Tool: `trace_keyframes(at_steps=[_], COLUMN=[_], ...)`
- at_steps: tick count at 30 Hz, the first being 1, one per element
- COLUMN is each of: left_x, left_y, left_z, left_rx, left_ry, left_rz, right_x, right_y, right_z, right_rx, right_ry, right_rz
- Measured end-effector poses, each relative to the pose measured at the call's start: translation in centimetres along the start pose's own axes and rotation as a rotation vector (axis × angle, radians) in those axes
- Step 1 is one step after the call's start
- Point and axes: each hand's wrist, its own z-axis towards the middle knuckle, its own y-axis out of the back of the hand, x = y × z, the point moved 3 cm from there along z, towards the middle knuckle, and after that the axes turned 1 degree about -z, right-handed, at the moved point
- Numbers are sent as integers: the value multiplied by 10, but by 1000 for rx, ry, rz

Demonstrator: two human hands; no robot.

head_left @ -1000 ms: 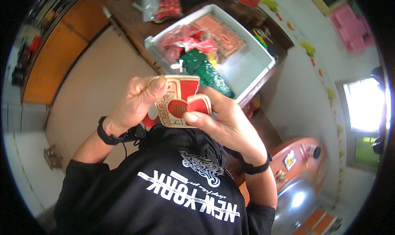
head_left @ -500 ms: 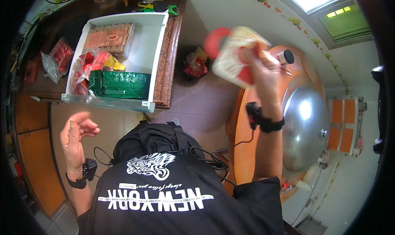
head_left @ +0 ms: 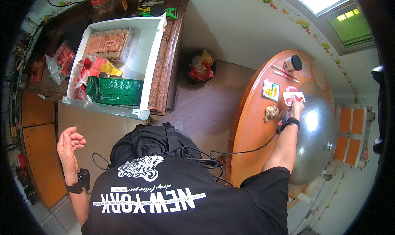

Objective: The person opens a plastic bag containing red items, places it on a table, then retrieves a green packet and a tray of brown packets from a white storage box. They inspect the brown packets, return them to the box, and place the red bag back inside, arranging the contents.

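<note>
At the orange round table, my right hand (head_left: pixel 296 108) grips a small white-and-red package (head_left: pixel 293 97) by its near edge. A pinkish-red round piece (head_left: pixel 291 88) shows just beyond the package; whether it is part of it I cannot tell. Beside it lie a colourful printed packet (head_left: pixel 271 90) and a knobbly pale clump that looks like ginger (head_left: pixel 271 112). A large perforated metal dome cover (head_left: pixel 314 138) is right next to my right wrist. My left hand (head_left: pixel 70 142) hangs in the air below the white drawer bin, fingers loosely bent and apart, holding nothing.
The white bin (head_left: pixel 153 66) on the dark counter holds a carton-like pack (head_left: pixel 108 43), red bags (head_left: pixel 88 70) and a green package (head_left: pixel 115 91). A black-lidded jar (head_left: pixel 292 63) and thin sticks (head_left: pixel 286 75) are on the table. A filled waste bin (head_left: pixel 201 70) stands between.
My right hand has carried the package away from near my head, down and right onto the table side. The table's packet and clump have come into view. My left hand has dropped slightly.
</note>
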Motion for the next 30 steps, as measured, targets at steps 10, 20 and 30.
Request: trace_keyframes(at_steps=[10, 20, 30], left_x=[24, 32, 29], left_y=[-5, -10, -1], left_z=[-4, 1, 25], left_rx=[-123, -118, -168], left_ry=[135, 173, 167], left_rz=[31, 65, 146], right_x=[31, 30, 37], right_y=[-29, -42, -15], right_z=[-27, -34, -54], right_rx=[122, 318, 438], right_ry=[-348, -435, -195], right_rz=[205, 291, 1])
